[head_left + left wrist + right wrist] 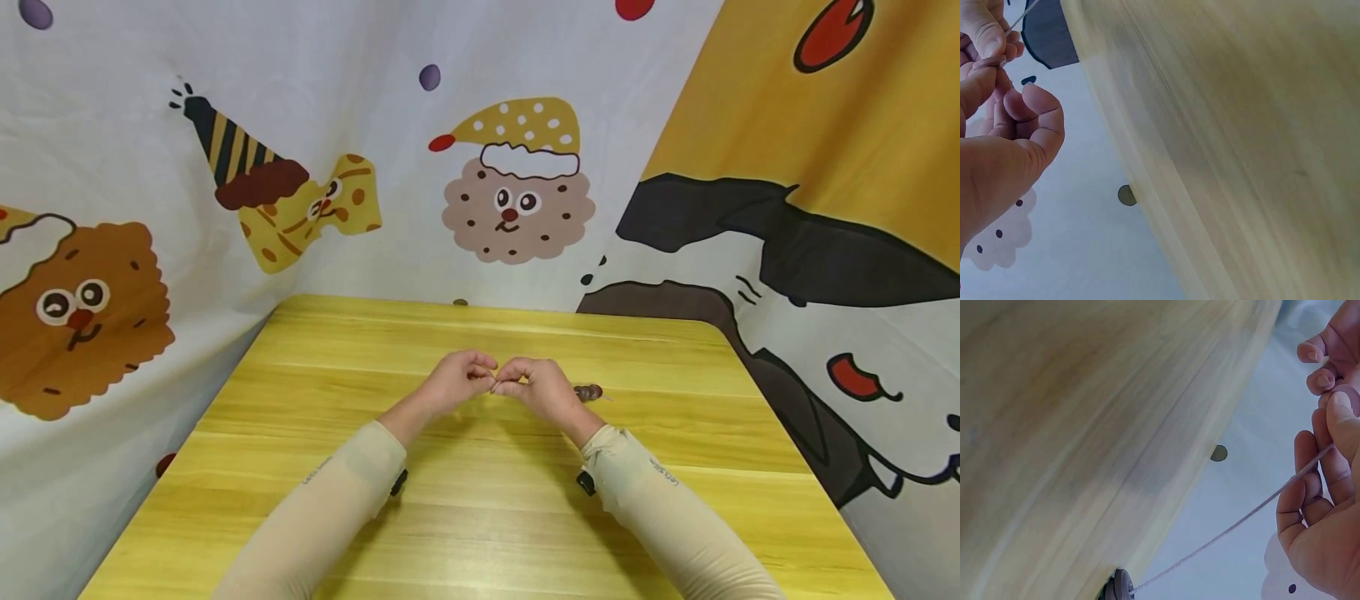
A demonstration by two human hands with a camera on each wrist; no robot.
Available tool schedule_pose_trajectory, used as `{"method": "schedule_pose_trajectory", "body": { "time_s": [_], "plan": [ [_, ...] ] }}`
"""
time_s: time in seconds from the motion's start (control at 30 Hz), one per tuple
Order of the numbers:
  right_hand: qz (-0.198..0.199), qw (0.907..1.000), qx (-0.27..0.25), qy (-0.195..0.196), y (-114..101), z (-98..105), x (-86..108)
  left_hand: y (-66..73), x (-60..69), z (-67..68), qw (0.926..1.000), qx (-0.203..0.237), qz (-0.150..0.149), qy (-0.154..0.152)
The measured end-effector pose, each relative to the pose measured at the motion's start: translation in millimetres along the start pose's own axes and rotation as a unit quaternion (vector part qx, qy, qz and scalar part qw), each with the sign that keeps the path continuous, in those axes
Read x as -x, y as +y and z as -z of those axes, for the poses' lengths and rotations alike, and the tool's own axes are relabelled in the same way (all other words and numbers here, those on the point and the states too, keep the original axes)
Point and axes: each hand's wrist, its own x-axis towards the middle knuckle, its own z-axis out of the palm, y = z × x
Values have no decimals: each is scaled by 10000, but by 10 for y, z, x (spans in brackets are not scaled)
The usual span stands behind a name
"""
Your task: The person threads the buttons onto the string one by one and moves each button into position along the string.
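Note:
My left hand [459,382] and right hand [546,390] meet at the fingertips above the middle of the table. In the left wrist view, a small flat brown piece [990,62] is pinched between the left thumb and a finger, close against the right fingertips. The right hand's thumb and finger pinch a thin pale cord [1229,531]. This cord runs taut down to several dark brown discs [1121,586], stacked face to face. In the head view the discs [588,392] show just past the right wrist. The fingers partly hide the cord's end.
A yellow wood-grain table [480,517] lies beneath both arms. Behind it and at both sides hangs a white cloth [405,275] with cartoon prints. A small dark wrist device [586,482] shows at the right cuff.

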Motion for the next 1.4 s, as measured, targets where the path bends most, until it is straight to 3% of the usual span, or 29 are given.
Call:
{"method": "schedule_pose_trajectory", "body": {
  "time_s": [0.4, 0.63, 0.83, 1.0, 1.17, 1.4],
  "plan": [
    [149, 9998, 28, 133, -5, 15, -5, -11, 13, 9, 9994, 279, -161, -79],
    [352, 9993, 150, 30, -12, 9, 3, -41, -20, 67, 9956, 622, 360, -605],
    [334, 9992, 227, 13, -42, 11, 15, -13, -10, 67, 9953, 454, 359, -779],
    [260, 9994, 213, 60, -38, -11, 17, 5, 30, 17, 9971, 283, 269, -654],
    [80, 9998, -1, 170, -42, -26, 21, 5, 34, -28, 9994, -8, 78, -335],
    [-378, 9978, -473, -271, -46, -23, 20, -46, 18, -45, 9996, 201, 124, -144]
  ]
}}
